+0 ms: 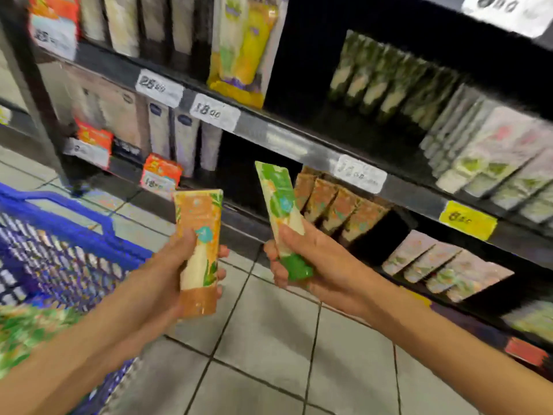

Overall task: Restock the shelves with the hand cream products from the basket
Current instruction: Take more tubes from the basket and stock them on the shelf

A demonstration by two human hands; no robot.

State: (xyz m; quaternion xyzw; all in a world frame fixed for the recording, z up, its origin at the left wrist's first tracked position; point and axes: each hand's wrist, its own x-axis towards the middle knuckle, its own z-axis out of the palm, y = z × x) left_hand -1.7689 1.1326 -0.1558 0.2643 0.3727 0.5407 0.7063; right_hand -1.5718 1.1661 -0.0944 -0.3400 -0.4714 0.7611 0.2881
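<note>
- The left hand [163, 277] is lifted in front of the body. Its fingers curl around an orange tube [199, 235] of hand cream, held straight up with the cap at the bottom.
- The right hand [323, 265] grips a green tube [276, 193] near its green cap. The top of this tube leans to the left.
- Both arms reach forward, bent a little, over the tiled floor [269, 339].
- The blue basket [74, 232] sits by the left arm.
- The shelves [299, 139] are just behind the tubes, with more orange tubes [335, 205] lined up there.
</note>
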